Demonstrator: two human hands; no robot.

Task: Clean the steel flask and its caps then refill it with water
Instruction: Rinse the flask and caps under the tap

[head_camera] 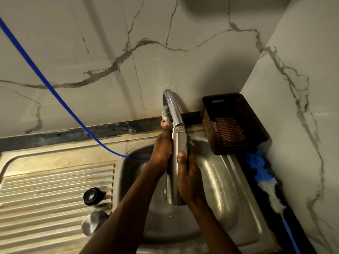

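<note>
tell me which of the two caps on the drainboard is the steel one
The steel cap is the one nearer the camera, shiny and silver. The black cap sits just beyond it on the ridged drainboard, dark with a glossy top.

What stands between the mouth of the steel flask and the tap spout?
Nothing visible: the steel flask, gripped by the left hand and the right hand, has its mouth right under the tap spout.

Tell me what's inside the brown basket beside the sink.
Inside the brown basket lies a red-and-white striped cloth, bunched on the bottom. The near wall covers the front part of the floor, and whatever lies beneath the cloth cannot be seen.
</note>
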